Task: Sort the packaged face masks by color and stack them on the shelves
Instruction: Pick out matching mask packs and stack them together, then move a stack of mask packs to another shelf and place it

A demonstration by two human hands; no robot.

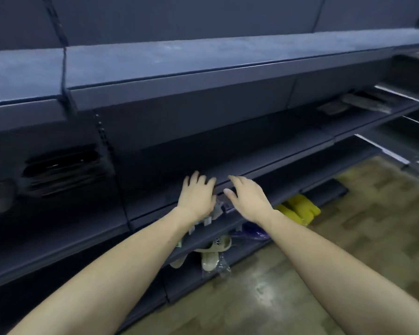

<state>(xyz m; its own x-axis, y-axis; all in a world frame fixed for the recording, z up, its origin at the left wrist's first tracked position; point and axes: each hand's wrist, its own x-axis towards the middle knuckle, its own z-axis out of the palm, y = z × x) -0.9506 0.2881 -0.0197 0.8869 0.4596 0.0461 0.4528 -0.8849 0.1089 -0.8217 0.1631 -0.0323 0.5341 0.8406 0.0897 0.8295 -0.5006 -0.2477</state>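
Both my arms reach down to a dark shelf point(288, 163) at mid height. My left hand point(198, 197) lies palm down with its fingers spread over a row of grey packaged face masks point(217, 209), whose edges stick out under the palm and wrist. My right hand point(248, 200) hovers just to the right, fingers straight, thumb near the same packs. Whether it touches them is unclear. A stack of dark packs point(63, 169) sits on the shelf above at the left. More grey packs point(363, 102) lie far right on an upper shelf.
The top shelf point(203, 59) runs across the view. Below the hands, beige slippers point(213, 251), a purple bag point(253, 232) and yellow slippers point(299, 209) lie on the bottom shelf. A tiled floor point(324, 262) spreads to the right.
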